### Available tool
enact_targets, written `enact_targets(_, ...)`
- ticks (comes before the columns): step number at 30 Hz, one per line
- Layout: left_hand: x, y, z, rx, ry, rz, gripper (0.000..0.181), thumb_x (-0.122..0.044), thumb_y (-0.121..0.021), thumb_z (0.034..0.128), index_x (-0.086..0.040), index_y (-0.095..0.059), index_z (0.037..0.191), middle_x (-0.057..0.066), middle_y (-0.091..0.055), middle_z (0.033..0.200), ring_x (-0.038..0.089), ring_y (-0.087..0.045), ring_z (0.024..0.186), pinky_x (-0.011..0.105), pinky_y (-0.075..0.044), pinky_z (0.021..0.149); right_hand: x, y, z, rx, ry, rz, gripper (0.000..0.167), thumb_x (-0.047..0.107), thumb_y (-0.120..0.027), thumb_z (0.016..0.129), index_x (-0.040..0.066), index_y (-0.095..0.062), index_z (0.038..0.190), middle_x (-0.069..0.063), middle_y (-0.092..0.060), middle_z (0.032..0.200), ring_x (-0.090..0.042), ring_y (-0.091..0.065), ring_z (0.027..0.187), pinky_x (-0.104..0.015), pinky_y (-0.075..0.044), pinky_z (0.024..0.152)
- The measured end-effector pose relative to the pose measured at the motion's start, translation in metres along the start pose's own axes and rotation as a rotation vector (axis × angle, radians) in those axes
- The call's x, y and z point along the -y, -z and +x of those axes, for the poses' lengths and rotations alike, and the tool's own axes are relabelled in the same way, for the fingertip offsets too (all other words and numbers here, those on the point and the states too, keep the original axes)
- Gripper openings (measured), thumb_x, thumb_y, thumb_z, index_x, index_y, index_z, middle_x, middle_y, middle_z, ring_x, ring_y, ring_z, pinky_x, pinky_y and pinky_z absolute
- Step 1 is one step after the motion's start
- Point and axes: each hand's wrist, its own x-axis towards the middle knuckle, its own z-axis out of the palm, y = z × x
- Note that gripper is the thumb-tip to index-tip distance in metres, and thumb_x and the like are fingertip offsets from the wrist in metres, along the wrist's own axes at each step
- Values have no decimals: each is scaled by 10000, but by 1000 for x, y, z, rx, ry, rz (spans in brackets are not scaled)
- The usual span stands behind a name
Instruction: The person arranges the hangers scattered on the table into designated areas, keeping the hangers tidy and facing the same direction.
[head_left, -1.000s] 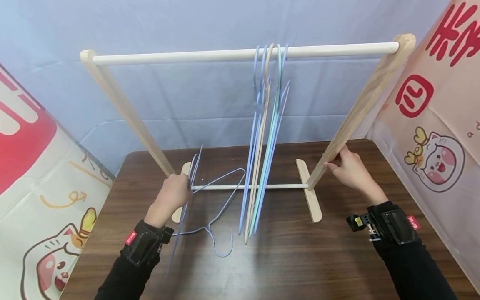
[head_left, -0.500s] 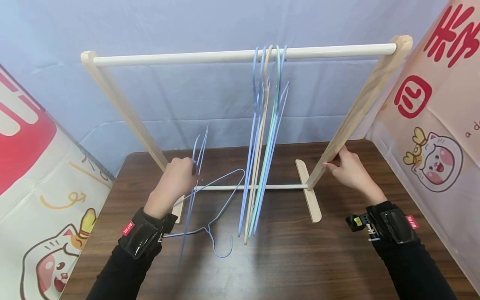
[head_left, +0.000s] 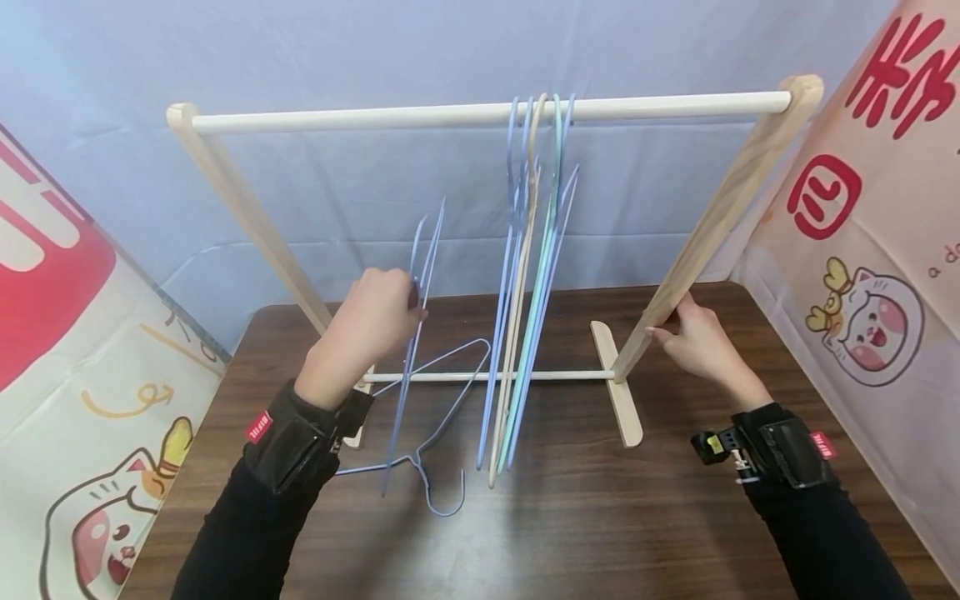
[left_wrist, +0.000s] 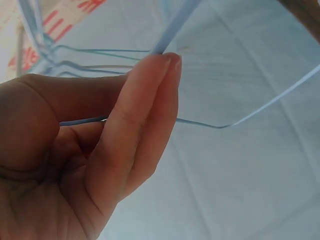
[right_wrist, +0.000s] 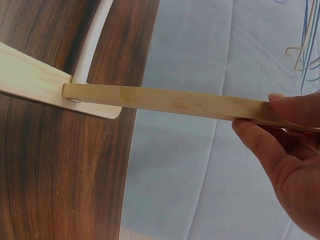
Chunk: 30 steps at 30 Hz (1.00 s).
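Observation:
My left hand [head_left: 372, 321] pinches a blue wire hanger [head_left: 400, 408], raised left of the rack's middle. Its hook end points up, below the white top rail [head_left: 337, 120]. The left wrist view shows the thumb and fingertips together on the hanger wire [left_wrist: 176, 27]. With my right hand [head_left: 701, 342] I grip the wooden rack's right upright [head_left: 720, 208] low down; in the right wrist view thumb and fingers hold opposite sides of that post [right_wrist: 175, 102]. A second blue hanger [head_left: 416, 458] lies on the table, hook toward me.
Several hangers, blue, beige [head_left: 533, 158] and green [head_left: 558, 158], hang right of the rail's middle. A lower white rod [head_left: 562, 374] joins the rack's feet, including the right foot [head_left: 628, 417], on the dark wood table [head_left: 585, 517]. Cloth backdrops [head_left: 360, 50] enclose the back and sides.
My left hand has lifted the held hanger up and to the right, away from the left upright. The right hand keeps its hold on the right upright.

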Motion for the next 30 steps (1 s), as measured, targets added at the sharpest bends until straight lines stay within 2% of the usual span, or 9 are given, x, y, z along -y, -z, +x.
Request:
enact_targets(3, -13, 11, 2, -12, -24, -7, 321, -110, -614, 826, -96, -465, 543, 18, -451, 555, 210, -464, 580, 342, -411, 562, 0, 0, 0, -4, 1, -12, 426, 11, -584, 856, -82, -342, 1195, -257, -537, 890, -235, -532, 595, -311, -357, 472)
enact_targets(10, -38, 33, 8, -21, -72, -25, 281, -103, -591, 837, -78, -488, 576, 3, -408, 545, 192, -431, 591, 307, -374, 552, 0, 0, 0, -8, 1, -2, 450, 4, -584, 853, -85, -329, 1213, -281, -535, 915, -365, -579, 745, -336, -386, 513)
enact_targets(16, -53, 47, 11, -11, -78, -32, 307, -125, -582, 855, -80, -449, 582, -1, -355, 552, 178, -388, 593, 283, -347, 554, 0, -1, 1, -9, 2, 1, 448, -4, -584, 850, -88, -331, 1210, -292, -536, 925, -397, -583, 758, -348, -402, 520)
enact_targets(19, -58, 52, 13, -22, -86, -27, 283, -129, -588, 851, -70, -478, 597, 16, -412, 564, 193, -419, 608, 301, -375, 575, 1, -1, 1, -5, -1, 8, 440, -13, -578, 851, -96, -332, 1205, -303, -531, 935, -444, -579, 822, -371, -426, 548)
enact_targets(24, -65, 59, 16, -35, -86, -35, 186, -139, -600, 853, -52, -583, 689, 53, -581, 656, 211, -541, 670, 312, -431, 635, 1, -1, 1, -7, -1, 5, 437, -15, -579, 849, -97, -333, 1201, -305, -532, 931, -451, -579, 824, -377, -431, 553)
enact_targets(30, -69, 61, 23, -34, -92, -80, 163, -125, -592, 861, -56, -604, 714, 34, -622, 618, 163, -602, 625, 266, -424, 605, 1, -2, 0, -5, -7, -12, 429, -3, -572, 854, -96, -333, 1199, -301, -531, 938, -442, -567, 842, -420, -436, 598)
